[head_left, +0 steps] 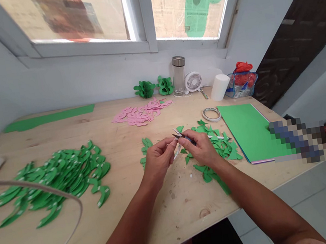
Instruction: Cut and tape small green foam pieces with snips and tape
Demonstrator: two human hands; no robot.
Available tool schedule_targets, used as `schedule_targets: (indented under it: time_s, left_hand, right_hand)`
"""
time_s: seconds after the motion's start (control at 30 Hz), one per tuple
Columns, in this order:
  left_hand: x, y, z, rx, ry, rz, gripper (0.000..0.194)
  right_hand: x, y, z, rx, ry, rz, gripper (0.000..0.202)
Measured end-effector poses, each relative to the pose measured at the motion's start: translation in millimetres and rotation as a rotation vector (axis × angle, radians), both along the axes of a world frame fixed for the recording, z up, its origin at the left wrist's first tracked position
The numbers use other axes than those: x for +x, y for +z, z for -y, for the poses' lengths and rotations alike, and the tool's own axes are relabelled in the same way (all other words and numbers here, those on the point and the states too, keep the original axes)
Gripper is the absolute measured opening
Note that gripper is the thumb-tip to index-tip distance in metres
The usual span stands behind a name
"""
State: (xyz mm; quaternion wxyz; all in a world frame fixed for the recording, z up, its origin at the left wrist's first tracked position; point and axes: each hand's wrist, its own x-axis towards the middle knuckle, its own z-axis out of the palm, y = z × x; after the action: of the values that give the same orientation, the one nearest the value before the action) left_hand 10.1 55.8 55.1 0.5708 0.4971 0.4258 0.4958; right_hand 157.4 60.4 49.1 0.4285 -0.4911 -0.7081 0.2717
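Note:
Above the middle of the table my left hand [162, 154] pinches a narrow white strip [177, 152] that looks like tape. Close against it, my right hand [199, 145] is closed on a dark pointed tool [189, 139], which looks like small scissors, its tip near the left fingertips. Most of its handle is hidden in the fingers. Green paper scraps [224, 147] lie beside and beyond the right hand. A few green paper pieces [146, 145] are left of the left hand. Farther left is a pile of curved green cutouts [63, 175] with small white patches on them.
Pink cutouts [140, 114] lie near the back. Behind them stand green paper ornaments [144, 89], a glass bottle [178, 76], a fan [193, 81] and a white roll [220, 87]. To the right are a tape roll [211, 114] and green sheets [248, 135]. A cable [80, 211] arches across the left foreground.

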Motion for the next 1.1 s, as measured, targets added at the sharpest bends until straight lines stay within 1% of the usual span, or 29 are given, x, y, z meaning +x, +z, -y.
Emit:
schedule_targets:
  time_s: [0.27,0.57,0.73,0.93,1.1]
  left_hand:
    - [0.6,0.0,0.0,0.0,0.001,0.009,0.024]
    - [-0.4,-2.2,-0.7,0.019,-0.018,0.016,0.023]
    - [-0.7,-2.0,-0.6,0.008,0.001,0.015,0.025]
    - [-2.4,-6.4,-3.1,0.01,0.031,0.045,0.023]
    - [-2.0,-4.5,-1.6,0.027,0.009,0.036,0.023]
  right_hand:
    - [-0.1,0.8,0.4,0.014,0.009,-0.017,0.03]
    - [0.4,-0.9,-0.5,0.054,-0.031,-0.003,0.03]
    - [0.6,-0.3,-0.7,0.03,-0.052,0.032,0.031]
    - [0.3,0.0,-0.5,0.012,-0.055,0.031,0.031]
    - [0.0,-0.3,-0.2,0.018,-0.038,0.045,0.032]
